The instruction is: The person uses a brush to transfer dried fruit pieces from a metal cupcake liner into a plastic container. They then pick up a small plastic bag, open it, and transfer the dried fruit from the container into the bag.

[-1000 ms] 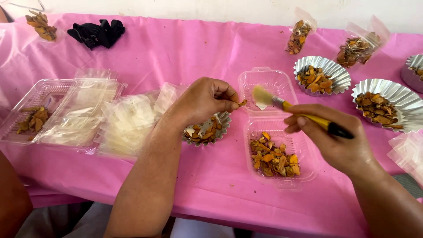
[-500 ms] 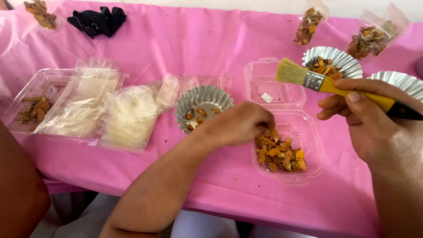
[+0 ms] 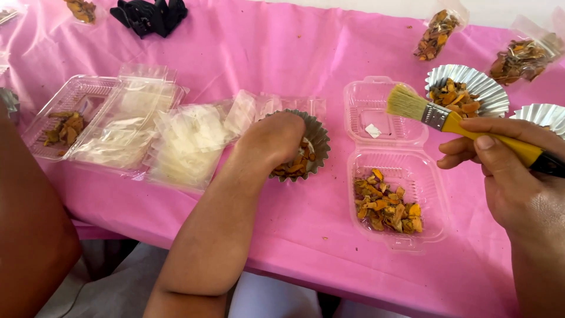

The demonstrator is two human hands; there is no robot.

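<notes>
My left hand (image 3: 272, 140) reaches into a fluted foil cup (image 3: 317, 136) of orange-brown dried pieces, fingers curled down among them; whether it grips any is hidden. To its right lies an open clear clamshell box (image 3: 393, 181); its near half holds orange-yellow dried pieces (image 3: 386, 208), its far half a small white slip. My right hand (image 3: 509, 171) holds a yellow-handled flat paintbrush (image 3: 447, 118), bristles pointing left above the box's far half.
A pink cloth (image 3: 282, 53) covers the table. Clear boxes and a stack of plastic bags (image 3: 182, 141) lie at left. More foil cups (image 3: 468, 91) and filled bags (image 3: 436, 32) sit at right. A black item (image 3: 150, 15) lies at the back.
My left hand has moved from the clamshell's near half back to the foil cup. The right hand with the brush has stayed above the box, shifting slightly.
</notes>
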